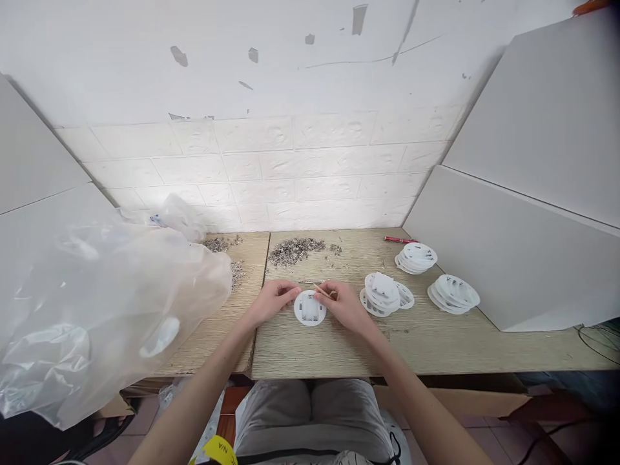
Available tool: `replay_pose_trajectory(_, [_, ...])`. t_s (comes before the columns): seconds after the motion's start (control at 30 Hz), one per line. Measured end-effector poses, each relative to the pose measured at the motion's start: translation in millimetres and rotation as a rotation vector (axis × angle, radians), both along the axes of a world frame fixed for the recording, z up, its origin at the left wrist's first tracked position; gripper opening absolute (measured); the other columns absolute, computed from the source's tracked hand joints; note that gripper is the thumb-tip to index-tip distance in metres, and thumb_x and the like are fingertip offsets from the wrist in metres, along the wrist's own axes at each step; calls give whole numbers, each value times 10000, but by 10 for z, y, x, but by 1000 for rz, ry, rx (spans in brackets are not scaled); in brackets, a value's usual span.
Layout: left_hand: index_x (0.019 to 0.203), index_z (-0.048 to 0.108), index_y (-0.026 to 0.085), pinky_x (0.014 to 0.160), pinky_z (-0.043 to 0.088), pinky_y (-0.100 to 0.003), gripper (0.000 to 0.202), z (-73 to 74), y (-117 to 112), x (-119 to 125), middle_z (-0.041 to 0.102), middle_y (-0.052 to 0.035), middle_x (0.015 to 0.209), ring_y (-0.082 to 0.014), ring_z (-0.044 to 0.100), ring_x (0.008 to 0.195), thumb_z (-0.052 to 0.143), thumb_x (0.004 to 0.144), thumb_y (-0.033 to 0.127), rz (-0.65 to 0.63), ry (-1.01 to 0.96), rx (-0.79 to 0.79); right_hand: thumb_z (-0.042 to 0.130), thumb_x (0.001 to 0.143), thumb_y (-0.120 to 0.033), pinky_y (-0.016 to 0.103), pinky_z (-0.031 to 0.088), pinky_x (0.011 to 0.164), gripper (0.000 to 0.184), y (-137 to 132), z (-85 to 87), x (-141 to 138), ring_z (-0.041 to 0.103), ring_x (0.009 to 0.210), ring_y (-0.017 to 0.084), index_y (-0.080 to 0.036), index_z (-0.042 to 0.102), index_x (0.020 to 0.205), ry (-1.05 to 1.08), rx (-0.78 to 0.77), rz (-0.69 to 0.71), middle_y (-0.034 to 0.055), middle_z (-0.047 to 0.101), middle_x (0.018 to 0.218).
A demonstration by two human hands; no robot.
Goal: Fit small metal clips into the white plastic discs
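A round white plastic disc [309,309] with a battery-holder recess lies on the wooden table [339,349] in front of me. My left hand [271,301] rests against its left edge, fingers touching the rim. My right hand [345,303] is at the disc's right edge and pinches a thin wooden stick [322,290], whose tip points over the top of the disc.
A pile of small metal parts [294,250] lies behind the disc. Stacks of white discs [385,294], [416,258], [453,294] sit to the right, with a red pen [400,239] behind them. A big clear plastic bag [97,303] covers the left. White panels stand on both sides.
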State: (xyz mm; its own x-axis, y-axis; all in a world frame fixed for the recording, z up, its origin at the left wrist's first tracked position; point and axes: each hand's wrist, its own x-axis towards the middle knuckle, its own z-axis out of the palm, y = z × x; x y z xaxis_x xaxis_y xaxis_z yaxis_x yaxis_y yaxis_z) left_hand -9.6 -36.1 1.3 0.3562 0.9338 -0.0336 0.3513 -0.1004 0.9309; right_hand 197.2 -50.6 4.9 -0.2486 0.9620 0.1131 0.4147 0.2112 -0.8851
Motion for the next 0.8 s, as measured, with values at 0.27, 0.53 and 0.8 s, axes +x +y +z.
replay_pose_trajectory(0.27, [1045,687,130,605,530,-263,467,-16,76,8,689,-99,938,-150,616,709,659,784,516,-65,-291,-137,547,805,-436,252,383,613,291,197,43,-67,514,664,140,-156,616,760,129,27,-54,19,607,734])
replay_pose_trajectory(0.53, [1108,690,142,489,421,-207,422,-99,160,-38,684,-70,853,-99,519,581,664,797,426,-52,-307,-132,445,941,-329,256,291,566,330,776,92,-145,467,587,141,-174,512,658,-351,193,-291,22,561,648])
replay_pose_trajectory(0.8, [846,712,134,562,430,-254,165,-195,155,149,617,-15,627,-143,543,574,637,759,253,-66,49,97,486,886,-149,247,349,644,208,816,332,-784,530,704,151,-155,586,705,-573,369,166,55,622,763])
